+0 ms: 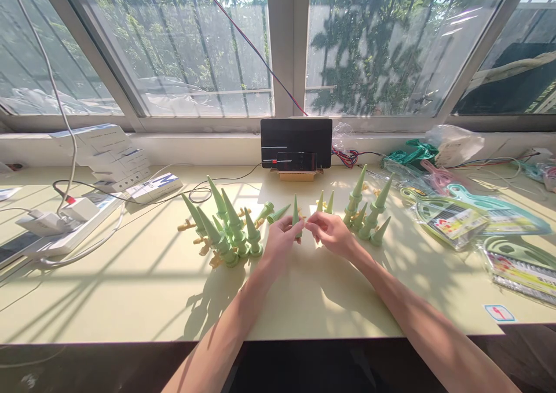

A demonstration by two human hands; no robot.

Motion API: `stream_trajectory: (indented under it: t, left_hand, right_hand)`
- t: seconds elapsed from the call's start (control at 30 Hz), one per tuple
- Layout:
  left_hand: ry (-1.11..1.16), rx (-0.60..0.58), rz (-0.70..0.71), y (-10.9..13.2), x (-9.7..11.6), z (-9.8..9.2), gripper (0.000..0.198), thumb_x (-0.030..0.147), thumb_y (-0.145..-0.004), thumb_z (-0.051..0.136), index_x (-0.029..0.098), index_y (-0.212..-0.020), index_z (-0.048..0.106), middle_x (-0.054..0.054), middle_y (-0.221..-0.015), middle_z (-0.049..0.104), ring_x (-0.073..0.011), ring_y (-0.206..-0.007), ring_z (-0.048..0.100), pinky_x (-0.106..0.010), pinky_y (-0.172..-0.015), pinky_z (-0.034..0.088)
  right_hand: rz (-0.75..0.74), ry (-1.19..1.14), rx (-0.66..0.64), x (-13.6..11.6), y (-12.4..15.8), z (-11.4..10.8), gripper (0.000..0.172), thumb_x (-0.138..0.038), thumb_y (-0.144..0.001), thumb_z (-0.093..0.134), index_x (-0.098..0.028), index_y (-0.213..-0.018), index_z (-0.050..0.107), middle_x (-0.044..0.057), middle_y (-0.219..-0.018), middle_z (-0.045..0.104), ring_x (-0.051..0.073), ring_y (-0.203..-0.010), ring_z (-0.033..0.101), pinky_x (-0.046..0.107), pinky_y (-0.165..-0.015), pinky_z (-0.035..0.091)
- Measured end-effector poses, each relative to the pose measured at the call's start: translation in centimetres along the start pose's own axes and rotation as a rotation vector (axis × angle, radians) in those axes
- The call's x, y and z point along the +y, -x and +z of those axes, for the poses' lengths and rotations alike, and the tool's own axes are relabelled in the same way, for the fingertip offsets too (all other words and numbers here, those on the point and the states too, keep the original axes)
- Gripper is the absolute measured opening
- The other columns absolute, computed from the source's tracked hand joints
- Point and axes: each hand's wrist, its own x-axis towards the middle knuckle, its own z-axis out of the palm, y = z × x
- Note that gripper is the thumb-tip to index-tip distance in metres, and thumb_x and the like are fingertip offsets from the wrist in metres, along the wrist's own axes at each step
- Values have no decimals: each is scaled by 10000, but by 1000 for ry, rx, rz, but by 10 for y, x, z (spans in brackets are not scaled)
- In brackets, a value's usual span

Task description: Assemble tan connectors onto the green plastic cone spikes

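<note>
My left hand [281,238] is closed around a green plant watering spike [296,209], whose pointed cone stands upright above the fingers. Close beside it, the fingers of my right hand [333,232] are pinched together near a small yellow piece at the spike; what lies between the fingertips is too small to make out. To the left stands a group of green spikes [234,225] with yellow valves [216,259] sticking out sideways. One more spike [278,214] lies tilted behind my left hand. More upright spikes [372,213] stand to the right of my right hand.
A black tablet [296,135] with a phone [296,162] before it leans at the window. White boxes [117,155] and a power strip [78,231] with cables are on the left. Packaged green brushes [454,219] and plastic bags lie right. A sticker [499,312] marks the front edge.
</note>
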Motion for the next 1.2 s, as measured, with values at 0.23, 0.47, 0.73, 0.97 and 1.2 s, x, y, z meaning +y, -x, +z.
stream_trajectory:
  t: [0.23,0.47,0.73,0.97,1.2]
  left_hand:
    - [33,11,-17,-2,0,1,288,464,-788,729,186,-858,743,-70,-922,664,-155,-802,564,-244,-600,469]
    - [53,122,-56,-4,-3,3,374,494,-818,701,171,-1006,719,-104,-1011,656,-206,-920,610,-305,-626,588]
    - [-11,194,-119,-7,-7,2,335,383,-805,749,154,-1040,682,-136,-1064,685,-224,-917,661,-301,-591,604]
    - [-167,184,-17,-5,-8,3,367,444,-800,723,154,-1018,666,-130,-1051,685,-211,-817,677,-274,-510,557]
    - [-351,154,130,-4,-13,5,257,421,-823,666,185,-925,654,-84,-855,699,-225,-793,680,-300,-581,523]
  right_hand:
    - [-24,23,27,2,-1,2,272,-439,-918,575,-200,-791,603,-8,-629,580,131,-527,540,262,-509,448]
    - [-71,132,117,0,1,2,274,-427,-955,524,-209,-802,589,18,-718,634,138,-563,552,271,-538,453]
    - [-97,145,107,2,1,3,315,-522,-922,579,-210,-886,600,19,-736,648,142,-571,571,266,-528,452]
    - [3,174,187,9,-4,3,311,-518,-908,559,-213,-890,618,30,-709,681,159,-524,595,273,-498,455]
    - [0,190,295,9,-4,2,343,-518,-923,539,-203,-870,664,69,-779,726,184,-587,633,282,-518,463]
